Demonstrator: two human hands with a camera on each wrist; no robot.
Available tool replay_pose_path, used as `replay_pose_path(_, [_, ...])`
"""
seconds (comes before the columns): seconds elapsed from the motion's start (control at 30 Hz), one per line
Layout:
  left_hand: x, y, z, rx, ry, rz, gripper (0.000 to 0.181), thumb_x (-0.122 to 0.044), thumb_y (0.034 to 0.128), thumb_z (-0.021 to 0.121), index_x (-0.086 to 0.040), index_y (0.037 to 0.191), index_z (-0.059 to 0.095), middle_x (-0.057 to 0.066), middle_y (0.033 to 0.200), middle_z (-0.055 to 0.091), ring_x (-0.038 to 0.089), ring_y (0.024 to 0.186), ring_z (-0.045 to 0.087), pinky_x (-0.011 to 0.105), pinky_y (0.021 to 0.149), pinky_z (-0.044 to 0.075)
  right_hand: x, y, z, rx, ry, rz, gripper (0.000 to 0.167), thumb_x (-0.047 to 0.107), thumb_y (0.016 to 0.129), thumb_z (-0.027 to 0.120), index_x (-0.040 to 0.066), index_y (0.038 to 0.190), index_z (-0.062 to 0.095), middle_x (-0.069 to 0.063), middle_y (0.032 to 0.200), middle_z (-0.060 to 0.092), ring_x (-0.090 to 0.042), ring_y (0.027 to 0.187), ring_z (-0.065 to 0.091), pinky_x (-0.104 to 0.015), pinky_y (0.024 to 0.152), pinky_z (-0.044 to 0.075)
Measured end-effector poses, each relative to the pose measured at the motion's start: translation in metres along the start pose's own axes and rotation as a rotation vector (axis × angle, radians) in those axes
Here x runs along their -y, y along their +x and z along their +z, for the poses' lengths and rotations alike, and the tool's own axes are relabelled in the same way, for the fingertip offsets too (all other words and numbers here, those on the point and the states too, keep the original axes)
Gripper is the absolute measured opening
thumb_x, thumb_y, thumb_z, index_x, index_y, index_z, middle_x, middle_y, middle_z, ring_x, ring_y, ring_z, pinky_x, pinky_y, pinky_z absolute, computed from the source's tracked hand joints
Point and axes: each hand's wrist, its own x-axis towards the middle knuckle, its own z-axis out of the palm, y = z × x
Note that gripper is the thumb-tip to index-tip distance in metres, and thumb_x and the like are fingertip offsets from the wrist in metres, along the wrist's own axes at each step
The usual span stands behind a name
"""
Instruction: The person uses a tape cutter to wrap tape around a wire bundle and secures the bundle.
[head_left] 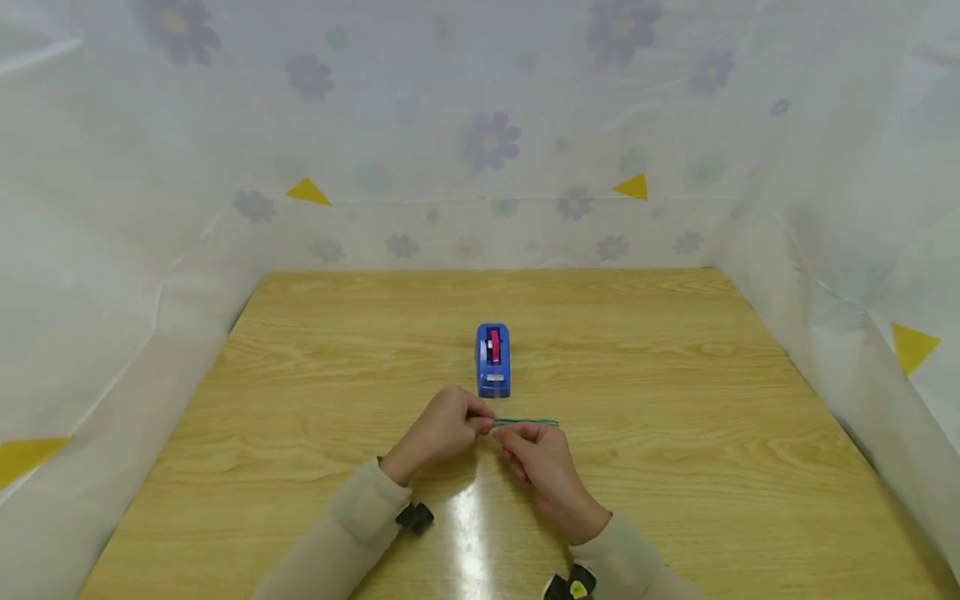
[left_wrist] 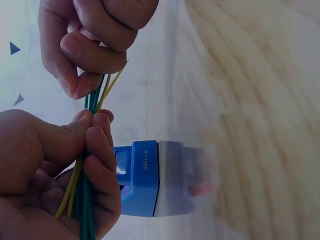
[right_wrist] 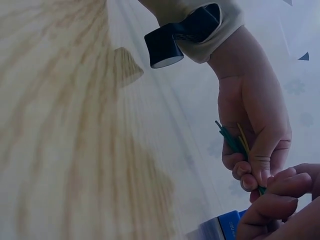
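Note:
A thin bundle of green and yellow wires [head_left: 528, 421] is held level above the table, just in front of a blue tape dispenser [head_left: 483, 367]. My left hand [head_left: 446, 423] pinches the bundle between thumb and fingers; in the left wrist view, the strands [left_wrist: 86, 205] run down across its palm. Close beside it, my right hand [head_left: 546, 471] pinches the same bundle with thumb and bent fingers. A short length shows between the two hands in that view. In the right wrist view, loose wire ends [right_wrist: 230, 140] stick out past the left hand.
The wooden table [head_left: 337, 350] has white flowered sheeting [head_left: 420, 125] around its back and sides. Yellow triangles [head_left: 308, 192] mark the sheeting. The dispenser carries a red-cored tape roll [head_left: 496, 346]. A black wrist camera [head_left: 415, 517] sits at the left sleeve.

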Motion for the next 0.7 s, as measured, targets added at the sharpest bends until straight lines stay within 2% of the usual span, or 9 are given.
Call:
replay_pose_path(0.23, [0.001, 0.0016, 0.0005, -0.001, -0.006, 0.014, 0.012, -0.002, 0.0919, 0.068, -0.007, 0.088, 0.079, -0.004, 0.078, 0.065, 0.011, 0.066, 0.055, 0.024, 0.054, 0.045, -0.0024, 0.0037, -0.002, 0.003, -0.065, -0.01, 0.024, 0.012, 0.092, 0.071, -0.011, 0.097, 0.071, -0.002, 0.061, 0.054, -0.009, 0.044, 0.039, -0.019, 0.04, 0.031])
replay_pose_path(0.47, [0.0003, 0.0018, -0.0001, 0.013, -0.04, -0.018, 0.013, -0.002, 0.0932, 0.066, -0.007, 0.089, 0.078, -0.003, 0.078, 0.065, 0.011, 0.067, 0.056, 0.025, 0.056, 0.046, -0.0032, 0.0043, -0.0039, -0.011, -0.089, -0.007, 0.022, 0.009, 0.092, 0.07, -0.012, 0.098, 0.071, -0.001, 0.06, 0.054, -0.009, 0.044, 0.039, -0.02, 0.039, 0.032])
replay_pose_path(0.7, [-0.0026, 0.001, -0.0011, 0.022, -0.05, -0.005, 0.014, 0.0, 0.0931, 0.065, -0.004, 0.088, 0.077, -0.002, 0.075, 0.064, 0.01, 0.066, 0.055, 0.024, 0.057, 0.045, -0.0043, 0.0047, -0.0042, -0.039, -0.122, -0.025, 0.019, 0.01, 0.09, 0.072, -0.009, 0.093, 0.072, -0.002, 0.061, 0.056, -0.009, 0.045, 0.042, -0.02, 0.04, 0.034])
